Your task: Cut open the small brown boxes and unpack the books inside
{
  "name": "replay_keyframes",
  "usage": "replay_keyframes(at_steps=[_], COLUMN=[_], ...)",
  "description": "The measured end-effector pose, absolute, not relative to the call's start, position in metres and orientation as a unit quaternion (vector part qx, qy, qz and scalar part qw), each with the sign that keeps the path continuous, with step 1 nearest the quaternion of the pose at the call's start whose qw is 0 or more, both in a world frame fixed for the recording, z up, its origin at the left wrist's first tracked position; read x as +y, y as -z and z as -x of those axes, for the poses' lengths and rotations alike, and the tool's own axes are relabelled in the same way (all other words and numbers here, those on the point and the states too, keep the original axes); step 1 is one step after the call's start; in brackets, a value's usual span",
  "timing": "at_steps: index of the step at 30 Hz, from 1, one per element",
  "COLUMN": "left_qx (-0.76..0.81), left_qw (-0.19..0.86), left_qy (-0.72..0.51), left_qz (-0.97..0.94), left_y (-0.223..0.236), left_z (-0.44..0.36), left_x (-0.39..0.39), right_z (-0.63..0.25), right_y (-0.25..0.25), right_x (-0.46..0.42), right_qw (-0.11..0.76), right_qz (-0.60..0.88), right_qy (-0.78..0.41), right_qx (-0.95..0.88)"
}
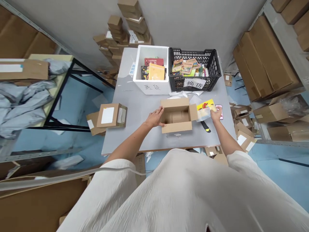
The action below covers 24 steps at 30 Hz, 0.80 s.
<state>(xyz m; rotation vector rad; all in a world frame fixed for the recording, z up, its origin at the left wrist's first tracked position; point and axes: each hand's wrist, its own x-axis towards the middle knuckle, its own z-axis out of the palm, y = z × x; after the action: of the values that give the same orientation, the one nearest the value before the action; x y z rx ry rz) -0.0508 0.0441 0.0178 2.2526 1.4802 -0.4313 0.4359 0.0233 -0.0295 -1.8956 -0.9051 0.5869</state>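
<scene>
An open cardboard box (177, 128) stands in the middle of the grey table (130, 129), its flaps spread. My left hand (155, 117) grips the box's left wall, fingers curled over the rim. My right hand (216, 113) is to the right of the box and holds a yellow book in a clear plastic sleeve (205, 108) over the box's right flap. A pink item (220, 111) lies partly hidden behind that hand. A black and yellow utility knife (205, 126) lies on the table below the book.
A white foam bin (152, 87) of books and a black plastic crate (194, 82) of books stand at the table's far edge, both labelled. A sealed parcel (111, 115) overhangs the left edge. Cardboard boxes are piled on the floor and shelves all round.
</scene>
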Motion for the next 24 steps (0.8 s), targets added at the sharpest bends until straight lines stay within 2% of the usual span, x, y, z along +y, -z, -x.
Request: replay_keyframes(at_steps=[5,12,16,22,24], left_qx=[0.544,0.559,0.558,0.486,0.474], left_qw=[0.198,0.184,0.163,0.205,0.224], left_qy=[0.168,0.162,0.128,0.07,0.064], left_qz=[-0.798,-0.792,-0.804,-0.846,-0.849], left_y=[-0.018,-0.02,-0.025,-0.023,-0.018], left_z=[0.05,0.049,0.043,0.02,0.012], left_x=[0.036,0.022,0.013,-0.001,-0.002], right_z=[-0.414,-0.416,-0.415,-0.377,-0.358], right_y=[0.048,0.054,0.039,-0.008,-0.022], right_x=[0.012,-0.001,-0.002,0.01,0.012], right_qw=[0.442,0.302,0.24,0.239,0.217], right_qz=[0.788,0.83,0.833,0.732,0.712], right_qy=[-0.309,-0.34,-0.27,-0.247,-0.193], right_qx=[-0.297,-0.324,-0.42,-0.588,-0.639])
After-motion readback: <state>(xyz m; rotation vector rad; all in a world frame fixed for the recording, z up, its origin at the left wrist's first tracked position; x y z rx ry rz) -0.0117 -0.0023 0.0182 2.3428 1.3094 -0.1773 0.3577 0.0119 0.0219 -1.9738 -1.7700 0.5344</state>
